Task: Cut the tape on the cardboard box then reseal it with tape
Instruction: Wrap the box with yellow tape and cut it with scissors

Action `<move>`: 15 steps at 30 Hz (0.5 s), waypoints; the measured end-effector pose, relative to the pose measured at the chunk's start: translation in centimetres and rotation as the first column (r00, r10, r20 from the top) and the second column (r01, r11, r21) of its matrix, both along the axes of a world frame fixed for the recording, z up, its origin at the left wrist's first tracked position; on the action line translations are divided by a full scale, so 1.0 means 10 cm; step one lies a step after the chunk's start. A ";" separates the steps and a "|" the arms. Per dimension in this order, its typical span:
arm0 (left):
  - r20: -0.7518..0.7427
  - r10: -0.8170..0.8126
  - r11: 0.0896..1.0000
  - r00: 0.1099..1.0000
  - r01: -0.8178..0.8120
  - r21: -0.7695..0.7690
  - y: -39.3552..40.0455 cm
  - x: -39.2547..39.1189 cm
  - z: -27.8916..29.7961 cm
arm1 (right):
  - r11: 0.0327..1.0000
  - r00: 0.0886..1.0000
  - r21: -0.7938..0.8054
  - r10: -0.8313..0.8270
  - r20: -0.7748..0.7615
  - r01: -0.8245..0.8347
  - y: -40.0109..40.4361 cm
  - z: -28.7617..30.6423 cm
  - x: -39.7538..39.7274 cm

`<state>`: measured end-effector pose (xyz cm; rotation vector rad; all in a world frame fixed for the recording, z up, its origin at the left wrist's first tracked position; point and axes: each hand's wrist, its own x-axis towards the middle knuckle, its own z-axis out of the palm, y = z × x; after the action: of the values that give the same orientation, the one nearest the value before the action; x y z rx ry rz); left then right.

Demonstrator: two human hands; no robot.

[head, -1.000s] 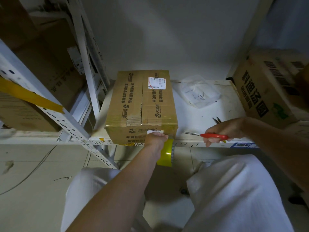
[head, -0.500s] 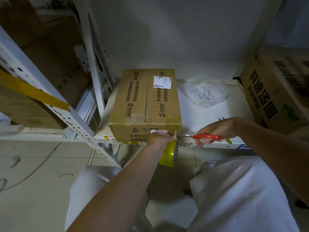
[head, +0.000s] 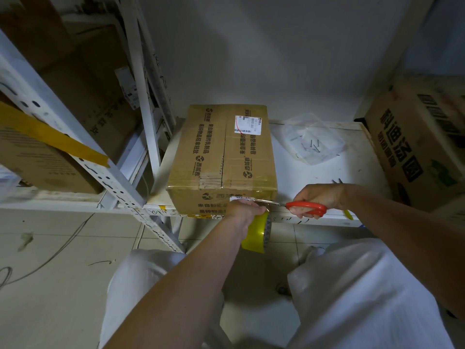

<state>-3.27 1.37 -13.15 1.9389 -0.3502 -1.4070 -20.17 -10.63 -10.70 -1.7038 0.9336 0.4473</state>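
A brown cardboard box [head: 221,157] with printed text and a white label sits on a low white shelf [head: 327,172], its front face at the shelf edge. My left hand [head: 242,210] presses against the box's front face and holds a yellow tape roll [head: 256,231] that hangs below the shelf edge. My right hand [head: 318,197] grips red-handled scissors [head: 305,207]. Their metal blades point left and reach the tape strip just above my left hand.
A clear plastic bag [head: 313,142] with small screws lies behind on the shelf. A large printed carton [head: 415,144] stands at the right. White rack posts [head: 83,152] and more cartons are on the left. My knees in white trousers are below, over a tiled floor.
My right hand has brought the scissors leftward from beside the box until the blades meet the tape at my left hand. The left hand and roll stayed at the box front.
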 end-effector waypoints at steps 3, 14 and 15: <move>0.037 -0.027 1.000 0.999 0.027 -0.014 -0.01 0.01 -0.01 | 0.999 1.000 -0.053 0.001 0.008 -0.001 0.02 -0.01 0.00; 0.347 -0.161 0.987 0.924 0.155 0.046 -0.04 0.08 -0.07 | 0.794 0.734 -0.202 0.389 -0.558 -0.574 0.01 0.01 -0.06; 0.377 -0.173 0.985 0.910 0.165 0.055 -0.04 0.09 -0.07 | 0.770 0.736 -0.277 0.339 -0.585 -0.575 -0.02 0.03 -0.12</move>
<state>-2.37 0.92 -13.88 2.2444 -0.7022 -1.1306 -21.33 -10.86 -10.43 -2.3241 1.0124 1.1473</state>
